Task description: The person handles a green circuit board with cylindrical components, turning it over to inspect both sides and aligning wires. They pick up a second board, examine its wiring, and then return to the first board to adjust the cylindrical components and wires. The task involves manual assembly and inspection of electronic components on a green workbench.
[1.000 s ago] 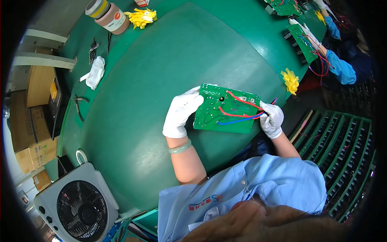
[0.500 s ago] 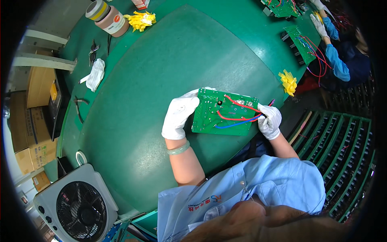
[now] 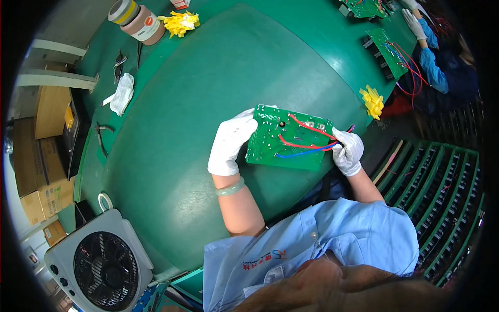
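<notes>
Both my hands, in white gloves, hold a green circuit board [image 3: 291,138] above the green work mat. My left hand [image 3: 231,143] is closed on the board's left edge, its fingers partly hidden behind the board. At the right edge my right hand [image 3: 349,152] is closed around the board's corner and the wires there. Red wires [image 3: 306,145] and a blue wire [image 3: 299,154] run from the board's face to that hand. A pale green bangle [image 3: 230,187] circles my left wrist.
Left on the table lie a white cloth [image 3: 122,94], pliers [image 3: 102,139] and a pink jar [image 3: 148,27]. Yellow ribbon bundles [image 3: 179,24] sit far left and right. A box fan [image 3: 106,270] stands near left, green racks [image 3: 442,192] at right. A co-worker [image 3: 442,73] sits beside other boards [image 3: 384,52].
The board has tilted slightly and shifted a little away from me in my hands. At the far right, the co-worker's gloved hand has moved up a little.
</notes>
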Motion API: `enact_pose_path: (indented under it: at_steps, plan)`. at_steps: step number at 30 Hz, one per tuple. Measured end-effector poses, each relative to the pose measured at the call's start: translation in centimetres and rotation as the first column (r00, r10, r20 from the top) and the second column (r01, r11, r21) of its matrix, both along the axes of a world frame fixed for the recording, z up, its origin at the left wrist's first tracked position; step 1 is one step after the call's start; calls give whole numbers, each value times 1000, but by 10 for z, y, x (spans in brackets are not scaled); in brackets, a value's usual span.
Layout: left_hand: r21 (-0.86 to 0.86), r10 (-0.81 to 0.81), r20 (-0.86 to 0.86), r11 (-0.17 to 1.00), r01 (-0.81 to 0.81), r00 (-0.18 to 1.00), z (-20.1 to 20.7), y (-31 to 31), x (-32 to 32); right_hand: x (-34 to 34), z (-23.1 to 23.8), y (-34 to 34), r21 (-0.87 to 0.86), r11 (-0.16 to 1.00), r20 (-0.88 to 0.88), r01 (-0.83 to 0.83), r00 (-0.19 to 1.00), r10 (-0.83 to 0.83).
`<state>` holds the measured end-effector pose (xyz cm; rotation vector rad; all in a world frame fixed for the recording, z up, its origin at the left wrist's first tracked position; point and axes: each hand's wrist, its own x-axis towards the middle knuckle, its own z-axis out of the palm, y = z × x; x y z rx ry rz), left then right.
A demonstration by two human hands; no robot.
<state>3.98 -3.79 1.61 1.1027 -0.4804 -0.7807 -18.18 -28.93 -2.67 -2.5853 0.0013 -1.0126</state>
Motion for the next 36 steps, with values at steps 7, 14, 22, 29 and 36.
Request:
enact_pose_path:
  at_steps: [7, 14, 22, 29, 36]
  plan:
    - [63, -7, -3, 998, 7, 1000, -6, 1, 2, 1, 0, 0, 5, 1000, 16, 17, 1000, -17]
    - [61, 25, -157, 998, -16, 987, -3, 1, -1, 0, -3, 0, 8, 1000, 37, 13, 999, -14]
    - [59, 20, -98, 998, -14, 995, -2, -1, -1, 0, -1, 0, 4, 1000, 28, 23, 999, -23]
    - [110, 47, -164, 993, -29, 985, -4, 0, -1, 0, -1, 1, 19, 1000, 11, 21, 1000, -21]
    - [158, -39, -165, 985, 65, 986, 14, -9, 1, 12, 63, -7, 541, 830, -301, 134, 953, 43]
